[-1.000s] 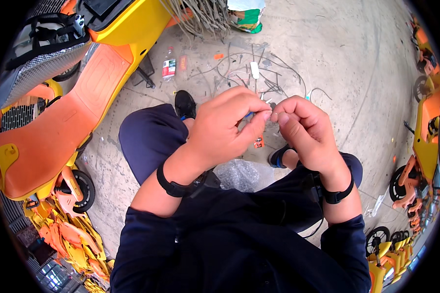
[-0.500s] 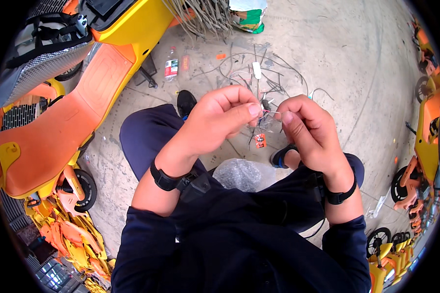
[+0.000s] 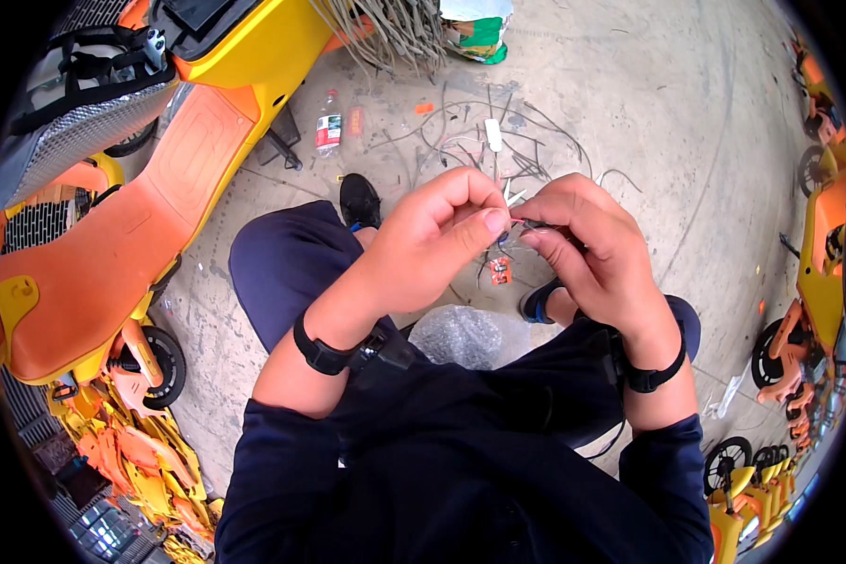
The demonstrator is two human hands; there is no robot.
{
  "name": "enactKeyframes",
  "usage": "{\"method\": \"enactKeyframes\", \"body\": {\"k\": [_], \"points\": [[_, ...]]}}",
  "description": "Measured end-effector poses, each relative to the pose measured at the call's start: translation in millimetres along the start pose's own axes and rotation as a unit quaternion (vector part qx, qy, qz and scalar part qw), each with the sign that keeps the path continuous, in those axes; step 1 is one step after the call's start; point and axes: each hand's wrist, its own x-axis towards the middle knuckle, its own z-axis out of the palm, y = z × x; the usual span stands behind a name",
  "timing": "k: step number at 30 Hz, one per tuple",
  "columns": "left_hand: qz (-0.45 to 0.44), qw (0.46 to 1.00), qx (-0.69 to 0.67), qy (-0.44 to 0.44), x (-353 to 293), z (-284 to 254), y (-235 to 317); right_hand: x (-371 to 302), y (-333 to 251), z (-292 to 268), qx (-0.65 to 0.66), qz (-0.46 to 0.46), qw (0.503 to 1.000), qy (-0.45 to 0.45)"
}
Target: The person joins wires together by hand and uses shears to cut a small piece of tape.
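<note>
So there's a thin reddish wire [image 3: 517,222] between the 2 hands. Left hand [image 3: 432,235] has its fingers pinched on it; right hand [image 3: 603,246] fingers curl close, can't tell if they're clamped. Looks mid-job, ends hidden, so no clue what's left. Beyond the wire: clear plastic bottle [image 3: 329,132] to the left, fill unclear; green-and-white bag [image 3: 479,39] farther off, contents hidden.

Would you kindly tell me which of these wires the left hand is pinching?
It is the thin reddish wire showing between the left hand and right hand; the dark wires beyond lie loose on the floor.
</note>
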Motion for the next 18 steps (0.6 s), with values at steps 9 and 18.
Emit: {"method": "enactKeyframes", "body": {"k": [9, 18], "points": [[0.199, 0.911, 0.357, 0.061, 3.2, 4.7, -3.0, -3.0, 1.3, 4.6, -0.022, 0.010, 1.000, -0.003], [0.196, 0.906, 0.365, 0.080, 3.4, 4.2, -1.2, -4.0, -2.3, 11.0, -0.007, 0.029, 0.999, 0.017]]}}
